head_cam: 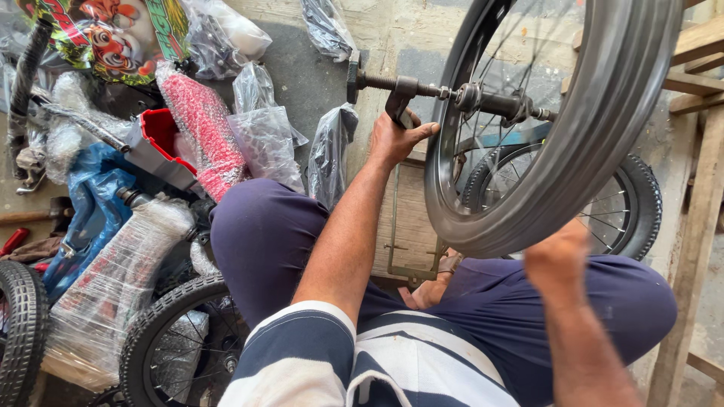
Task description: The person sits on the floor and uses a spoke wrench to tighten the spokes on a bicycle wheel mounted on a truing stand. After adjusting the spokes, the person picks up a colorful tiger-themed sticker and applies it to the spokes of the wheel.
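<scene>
Head view shows the left hand closed around a dark wrench set on the wheel's axle, which runs left to right. The right hand, blurred, presses the grey tyre from below; its grip I cannot tell.

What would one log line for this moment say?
left hand: grips wrench on axle | right hand: blurred, on wheel rim
</scene>
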